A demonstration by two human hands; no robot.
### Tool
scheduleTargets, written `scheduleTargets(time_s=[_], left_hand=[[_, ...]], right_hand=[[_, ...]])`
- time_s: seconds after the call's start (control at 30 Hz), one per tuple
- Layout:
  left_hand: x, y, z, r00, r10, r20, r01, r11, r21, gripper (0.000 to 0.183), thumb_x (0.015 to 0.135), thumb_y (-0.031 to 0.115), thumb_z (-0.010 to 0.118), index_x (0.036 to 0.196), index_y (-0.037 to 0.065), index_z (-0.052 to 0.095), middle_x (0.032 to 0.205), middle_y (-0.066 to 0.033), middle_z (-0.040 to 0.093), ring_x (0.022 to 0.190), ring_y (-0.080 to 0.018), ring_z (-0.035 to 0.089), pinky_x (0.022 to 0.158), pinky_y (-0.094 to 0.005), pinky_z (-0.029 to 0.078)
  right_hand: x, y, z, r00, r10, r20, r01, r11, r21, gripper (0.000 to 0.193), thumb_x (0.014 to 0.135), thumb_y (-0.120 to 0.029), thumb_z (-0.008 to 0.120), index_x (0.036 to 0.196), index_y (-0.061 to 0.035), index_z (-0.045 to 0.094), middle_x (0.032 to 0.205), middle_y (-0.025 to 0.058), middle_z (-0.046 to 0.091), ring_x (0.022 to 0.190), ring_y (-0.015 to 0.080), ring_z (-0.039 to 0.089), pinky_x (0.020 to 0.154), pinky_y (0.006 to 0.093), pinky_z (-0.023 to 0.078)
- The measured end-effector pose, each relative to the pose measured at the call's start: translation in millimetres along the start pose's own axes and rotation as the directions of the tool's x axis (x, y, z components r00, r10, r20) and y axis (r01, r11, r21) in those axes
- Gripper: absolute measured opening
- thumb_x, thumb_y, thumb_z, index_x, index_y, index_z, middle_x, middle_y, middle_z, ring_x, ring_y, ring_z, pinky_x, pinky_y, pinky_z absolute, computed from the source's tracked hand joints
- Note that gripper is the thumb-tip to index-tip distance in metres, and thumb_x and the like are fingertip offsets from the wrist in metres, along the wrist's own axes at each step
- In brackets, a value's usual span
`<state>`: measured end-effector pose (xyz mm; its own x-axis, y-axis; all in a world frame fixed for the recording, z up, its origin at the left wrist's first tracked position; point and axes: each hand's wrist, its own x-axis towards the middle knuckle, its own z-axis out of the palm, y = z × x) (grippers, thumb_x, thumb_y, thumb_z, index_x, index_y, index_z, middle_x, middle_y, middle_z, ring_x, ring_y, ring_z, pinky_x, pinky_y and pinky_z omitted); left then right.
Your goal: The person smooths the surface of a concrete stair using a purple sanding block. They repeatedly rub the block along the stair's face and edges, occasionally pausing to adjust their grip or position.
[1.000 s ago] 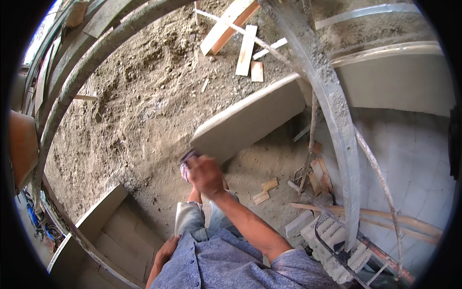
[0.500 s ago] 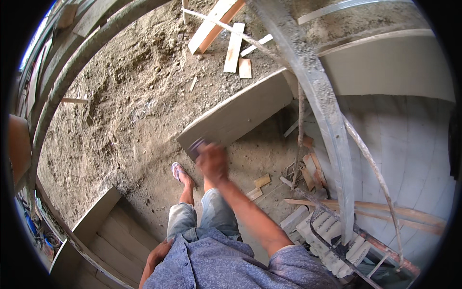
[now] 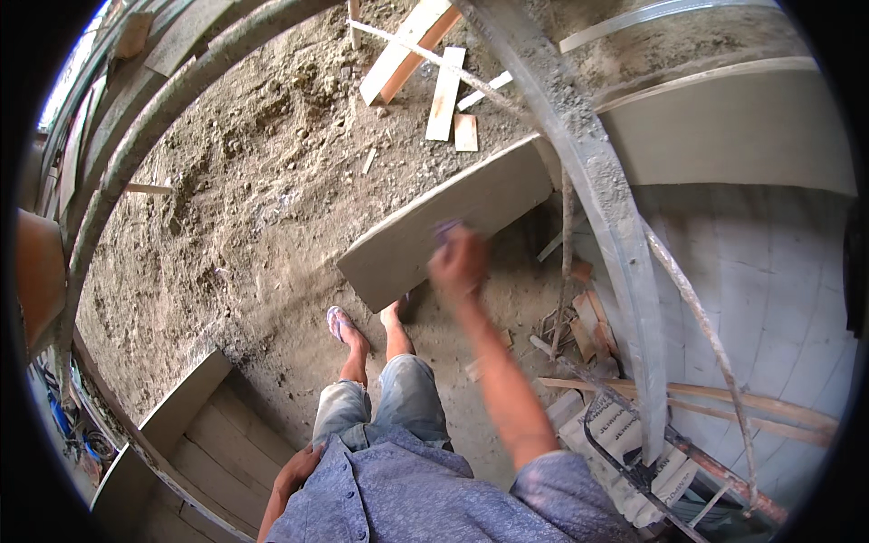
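One right hand [image 3: 460, 261] around a blurred purplish object [image 3: 446, 230], dark-lettered pale packaging [image 3: 623, 433] lower right.

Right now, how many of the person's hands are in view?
2: the right hand, blurred, holds a purplish object before the low grey wall; the left hand rests near the denim shorts. No others show.

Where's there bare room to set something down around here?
Roomiest looks the dirt ground, lumpy but fairly bare, between the sandaled foot, the grey slab and the low wall at lower left. The right hand is at the slab. Lower right is crowded: wood scraps, long planks, pale sacks.
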<state>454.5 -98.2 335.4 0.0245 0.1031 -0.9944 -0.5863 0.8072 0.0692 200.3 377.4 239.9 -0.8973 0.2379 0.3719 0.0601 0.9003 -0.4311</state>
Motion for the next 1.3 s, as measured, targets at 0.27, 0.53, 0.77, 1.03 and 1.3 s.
scheduleTargets(time_s=[0.27, 0.53, 0.77, 1.03, 1.3], left_hand=[[-99, 125, -72, 0.606, 0.385, -0.696, -0.536, 0.844, 0.002, 0.039, 0.099, 0.032, 0.065, 0.119, 0.000, 0.071, 0.109, -0.0180, 0.075, 0.100, -0.0278, 0.072, 0.091, -0.0365, 0.055], [-196, 191, -45, 0.503, 0.300, -0.811, -0.771, 0.581, -0.263, 0.034, 0.094, 0.035, 0.076, 0.102, 0.002, 0.073, 0.090, -0.0085, 0.074, 0.081, -0.0144, 0.069, 0.072, -0.0304, 0.055], [-129, 114, -33, 0.663, 0.493, -0.564, -0.715, 0.192, -0.672, 0.037, 0.086, 0.042, 0.084, 0.085, 0.009, 0.068, 0.073, 0.0019, 0.065, 0.063, -0.0056, 0.056, 0.053, -0.0210, 0.038], [-75, 30, -118, 0.503, 0.178, -0.846, -0.758, 0.560, -0.333, 0.051, 0.090, 0.056, 0.071, 0.075, 0.007, 0.071, 0.071, -0.0052, 0.070, 0.060, -0.0170, 0.061, 0.057, -0.0338, 0.046], [101, -39, -143, 0.574, 0.139, -0.807, -0.784, 0.379, -0.492, 0.120, 0.083, 0.026, 0.076, 0.164, 0.013, -0.012, 0.158, -0.0356, 0.033, 0.145, -0.0454, 0.037, 0.107, -0.0508, 0.044]], right_hand=[[-45, -258, -83, 0.486, -0.082, 0.870, -0.858, 0.147, 0.492, 0.039, 0.093, -0.006, 0.065, 0.130, -0.0049, 0.055, 0.101, 0.0090, 0.064, 0.096, 0.0184, 0.064, 0.088, 0.0363, 0.054], [8, -297, -124, 0.664, -0.281, 0.693, -0.670, 0.188, 0.718, 0.034, 0.100, -0.008, 0.061, 0.132, -0.0026, 0.052, 0.110, 0.0080, 0.064, 0.093, 0.0117, 0.061, 0.081, 0.0275, 0.053], [-28, -323, -122, 0.467, -0.412, 0.782, -0.545, 0.563, 0.622, 0.026, 0.094, -0.001, 0.060, 0.120, -0.0016, 0.056, 0.093, 0.0024, 0.060, 0.079, 0.0080, 0.057, 0.070, 0.0254, 0.050], [-75, -359, -110, 0.373, -0.491, 0.787, -0.308, 0.735, 0.604, 0.028, 0.096, -0.013, 0.064, 0.121, -0.0015, 0.059, 0.103, 0.0095, 0.064, 0.092, 0.0189, 0.062, 0.073, 0.0324, 0.050], [-154, -325, -49, 0.152, -0.229, 0.962, -0.952, 0.229, 0.205, 0.041, 0.103, -0.042, 0.051, 0.117, -0.0071, 0.065, 0.103, 0.0102, 0.066, 0.091, 0.0273, 0.063, 0.077, 0.0375, 0.052]])
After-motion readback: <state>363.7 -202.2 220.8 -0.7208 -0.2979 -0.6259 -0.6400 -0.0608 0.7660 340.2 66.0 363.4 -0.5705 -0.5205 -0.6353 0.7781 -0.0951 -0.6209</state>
